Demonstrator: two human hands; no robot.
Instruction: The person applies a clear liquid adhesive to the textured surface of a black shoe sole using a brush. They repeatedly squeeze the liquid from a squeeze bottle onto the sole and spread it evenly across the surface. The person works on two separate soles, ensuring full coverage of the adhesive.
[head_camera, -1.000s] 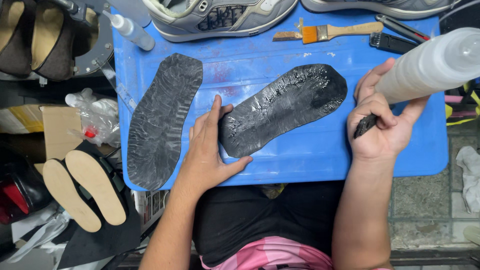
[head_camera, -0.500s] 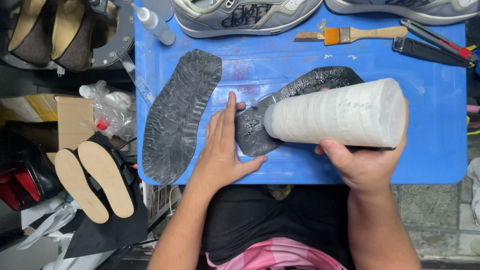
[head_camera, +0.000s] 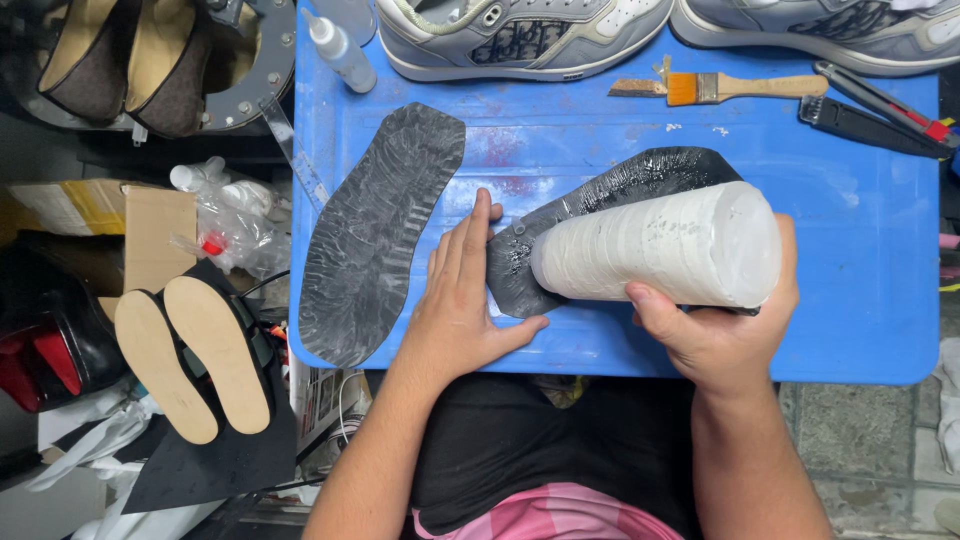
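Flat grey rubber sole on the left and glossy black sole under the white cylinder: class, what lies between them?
In the head view, the left hand lies flat there on the blue table.

Grey sneakers (head_camera: 520, 40), paintbrush (head_camera: 720, 88), squeeze bottle (head_camera: 340, 50), tan insoles (head_camera: 190, 365).

bright even overhead light, sharp focus, soft shadows, dim left edge

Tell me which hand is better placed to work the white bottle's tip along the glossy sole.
Right, probably. The right hand already grips the white bottle over the glossy sole; the left hand lies flat, pinning its end.
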